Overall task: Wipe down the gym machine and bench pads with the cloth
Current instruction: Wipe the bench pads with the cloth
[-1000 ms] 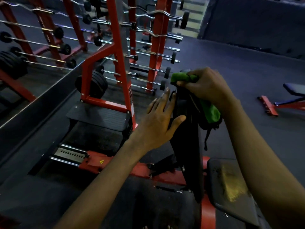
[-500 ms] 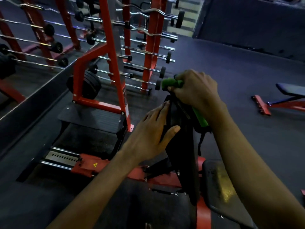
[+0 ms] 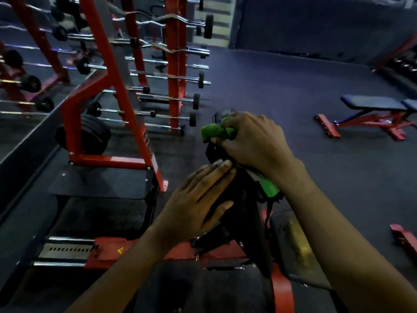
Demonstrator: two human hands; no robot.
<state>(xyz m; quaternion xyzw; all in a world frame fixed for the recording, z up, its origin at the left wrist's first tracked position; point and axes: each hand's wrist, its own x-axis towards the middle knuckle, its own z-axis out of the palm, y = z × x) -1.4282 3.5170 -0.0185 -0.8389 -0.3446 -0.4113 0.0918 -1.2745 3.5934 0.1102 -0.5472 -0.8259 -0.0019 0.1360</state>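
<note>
My right hand (image 3: 252, 141) grips a bunched green cloth (image 3: 214, 131) and presses it on the top edge of an upright black back pad (image 3: 248, 224) of the red gym machine. More green cloth (image 3: 268, 188) shows under my right wrist. My left hand (image 3: 196, 204) lies flat against the left side of the pad, fingers straight. A black seat pad (image 3: 293, 245) with a worn yellowish patch sits low to the right of the upright pad.
A red frame (image 3: 117, 109) with black weight plates (image 3: 90, 136) and a footplate (image 3: 101, 184) stands to the left. Behind it a red rack (image 3: 176, 64) holds several barbells. A flat bench (image 3: 372, 109) stands at the right on the dark floor.
My right hand with the cloth has slid a little down and back along the pad's top edge. My left hand stays flat against the pad's side.
</note>
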